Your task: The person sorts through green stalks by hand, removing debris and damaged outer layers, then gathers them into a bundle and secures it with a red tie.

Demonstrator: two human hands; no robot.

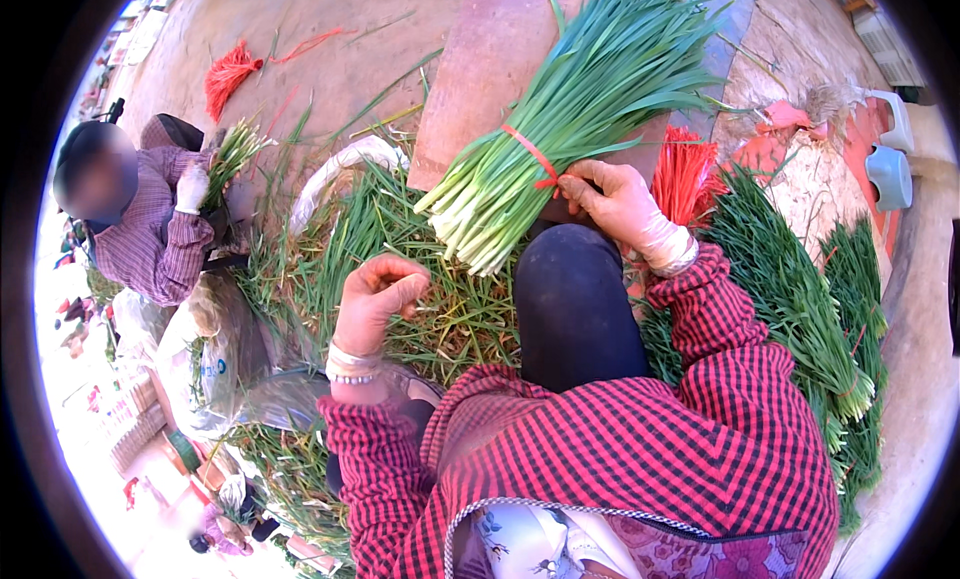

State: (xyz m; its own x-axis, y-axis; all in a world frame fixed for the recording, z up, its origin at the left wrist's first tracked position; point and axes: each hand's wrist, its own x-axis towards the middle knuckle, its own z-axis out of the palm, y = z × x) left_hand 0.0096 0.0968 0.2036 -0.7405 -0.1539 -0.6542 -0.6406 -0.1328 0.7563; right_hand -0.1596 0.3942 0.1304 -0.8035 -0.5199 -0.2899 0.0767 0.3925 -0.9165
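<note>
A large bundle of garlic chives [580, 89] with white stem ends lies at top centre. A red tie [532, 154] runs round its lower part. My right hand [615, 204] pinches the tie's end at the bundle's right side. My left hand [380, 299] hovers apart from the bundle, below and left of the stem ends, over loose greens. Its fingers are curled in against the thumb; whatever they may hold cannot be made out. Under the bundle is a flat reddish board [465, 79]. My dark-trousered knee [570, 299] rises between my hands.
Loose leaves [450, 324] cover the ground before me. Red ties [685, 174] lie beside my right hand, with another red bunch [232, 77] at the far left. Tied chive bundles [780, 279] are stacked at right. A co-worker [160, 214] holds greens at left. Blue stool [890, 177] at far right.
</note>
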